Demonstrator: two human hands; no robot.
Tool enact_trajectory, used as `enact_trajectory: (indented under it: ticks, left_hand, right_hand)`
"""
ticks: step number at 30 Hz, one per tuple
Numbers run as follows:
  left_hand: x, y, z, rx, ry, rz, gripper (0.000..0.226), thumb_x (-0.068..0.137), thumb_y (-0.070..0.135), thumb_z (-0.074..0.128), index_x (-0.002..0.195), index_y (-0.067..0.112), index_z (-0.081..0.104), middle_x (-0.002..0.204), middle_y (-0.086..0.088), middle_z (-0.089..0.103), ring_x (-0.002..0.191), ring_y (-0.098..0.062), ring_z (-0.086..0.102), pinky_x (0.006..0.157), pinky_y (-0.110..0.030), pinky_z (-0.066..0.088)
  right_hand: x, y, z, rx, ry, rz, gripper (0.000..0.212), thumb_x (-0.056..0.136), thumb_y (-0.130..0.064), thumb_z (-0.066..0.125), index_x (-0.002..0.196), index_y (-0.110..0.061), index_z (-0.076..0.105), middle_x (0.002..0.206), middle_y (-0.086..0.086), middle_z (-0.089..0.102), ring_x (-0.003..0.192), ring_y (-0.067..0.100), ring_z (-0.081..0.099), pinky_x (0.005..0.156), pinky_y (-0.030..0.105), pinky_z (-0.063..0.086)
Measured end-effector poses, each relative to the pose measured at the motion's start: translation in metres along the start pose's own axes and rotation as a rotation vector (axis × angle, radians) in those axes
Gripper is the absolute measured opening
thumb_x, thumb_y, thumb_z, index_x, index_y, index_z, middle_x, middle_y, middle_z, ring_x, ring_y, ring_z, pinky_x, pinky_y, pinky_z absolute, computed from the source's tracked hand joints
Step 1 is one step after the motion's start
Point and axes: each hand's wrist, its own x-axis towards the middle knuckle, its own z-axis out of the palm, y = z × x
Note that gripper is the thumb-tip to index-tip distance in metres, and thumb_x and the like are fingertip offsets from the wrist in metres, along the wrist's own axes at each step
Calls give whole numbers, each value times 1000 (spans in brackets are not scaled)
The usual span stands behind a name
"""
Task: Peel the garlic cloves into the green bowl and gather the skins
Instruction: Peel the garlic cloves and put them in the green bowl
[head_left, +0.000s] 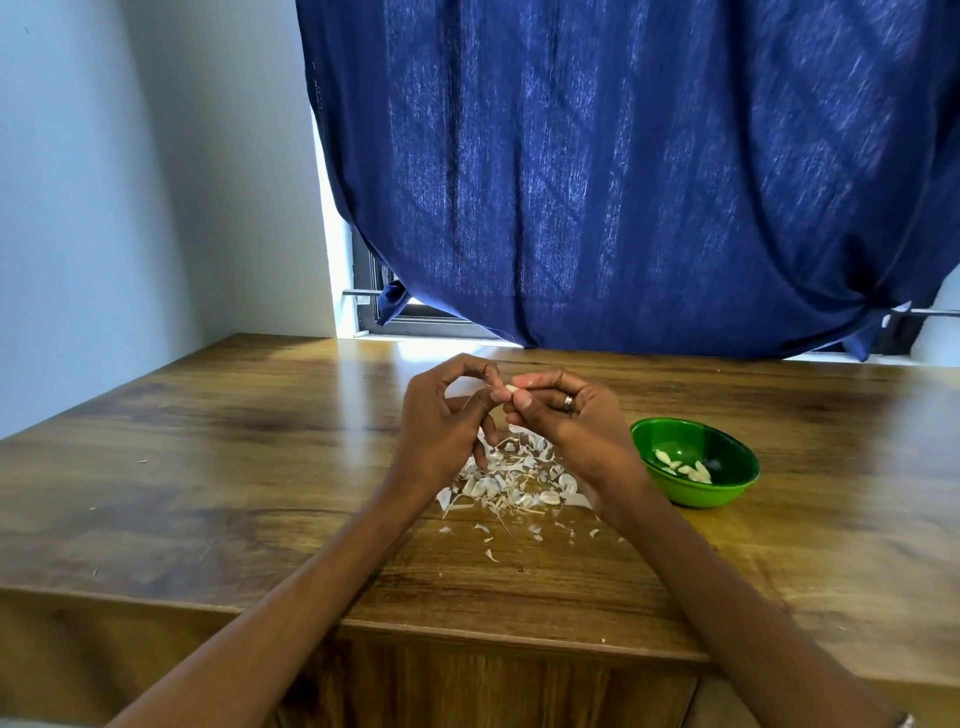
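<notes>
**Garlic clove pinched between both hands above the skins**

Wooden table (208, 467) runs from its near front edge back to a window hung with a blue curtain (623, 182); no labels or writing can be read anywhere. Raised over the table's middle, the left hand (441, 421) and right hand (566, 421) meet fingertip to fingertip, both pinching one small garlic clove (511, 388). A ring (569, 402) sits on a right finger. Directly below lies a loose heap of skins (511, 480), with scraps scattered toward the front edge. Just right of the right wrist stands the green bowl (727, 491), holding peeled cloves (685, 469). Bare wood stretches wide on the left and beyond the bowl.
</notes>
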Motion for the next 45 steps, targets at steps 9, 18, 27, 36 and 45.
enact_trajectory:
  ticks: [9, 18, 27, 36, 45]
  left_hand:
    - [-1, 2, -2, 24, 39, 14, 3, 92, 0, 71, 94, 0, 69, 97, -6, 73, 42, -22, 60, 35, -29, 46]
    - [-1, 7, -1, 61, 107, 12, 7, 86, 4, 80, 87, 6, 73, 79, 0, 74, 38, -22, 59, 35, -27, 43]
    - [-3, 12, 0, 48, 106, 0, 10, 84, 8, 82, 90, 6, 75, 82, 2, 78, 39, -20, 60, 37, -24, 43]
    - [-2, 10, -1, 63, 81, 10, 14, 84, 10, 83, 92, 6, 73, 89, 1, 78, 40, -21, 61, 37, -24, 44]
    - [-4, 14, 2, 36, 89, -2, 15, 84, 5, 82, 92, 0, 71, 90, -3, 78, 39, -16, 59, 39, -17, 44]
  right_hand:
    - [-2, -3, -3, 15, -9, 30, 16, 86, -1, 71, 101, -5, 72, 96, 11, 77, 90, 19, 74, 81, 27, 60]
    - [-2, -1, -5, -91, 6, -53, 20, 89, -3, 71, 105, -14, 76, 104, -2, 78, 99, 11, 72, 82, 24, 58]
    - [0, 0, -4, -155, 62, -77, 16, 91, -7, 71, 105, -15, 74, 95, -1, 77, 80, 6, 72, 67, 20, 57]
    - [-1, 0, -2, -274, 85, -100, 19, 95, -8, 67, 105, -22, 75, 94, -11, 76, 78, 8, 74, 62, 24, 60]
    - [-2, -2, -1, -160, 110, -41, 11, 95, -11, 67, 102, -18, 72, 95, -2, 75, 69, 5, 70, 57, 22, 56]
